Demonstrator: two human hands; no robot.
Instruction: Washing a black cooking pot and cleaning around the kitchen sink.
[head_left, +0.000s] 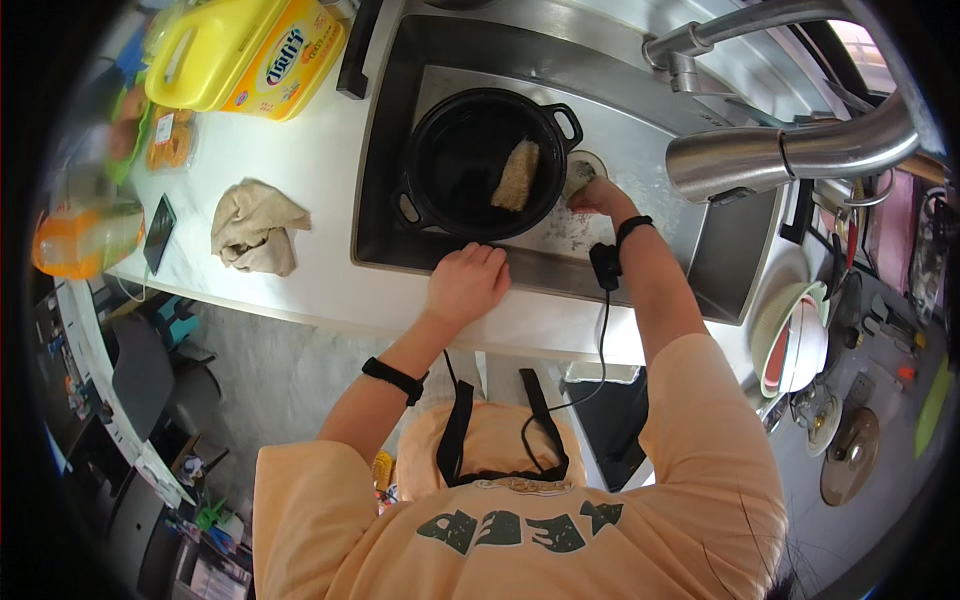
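A black two-handled pot sits in the stainless-steel sink. Inside it, toward the right, lies a tan loofah-like scrubber. My right hand reaches down just right of the pot, its fingers at the round sink drain. Those fingertips are partly hidden, so a hold on the drain's strainer cannot be made out. On the sink's front edge rests my left hand, with its fingers curled together and nothing visible in them, close below the pot.
A stainless pull-down faucet hangs over the sink's right side. Left on the counter are a crumpled beige cloth, a phone and a yellow detergent jug. Stacked bowls stand at right. A black cable trails from my right wrist.
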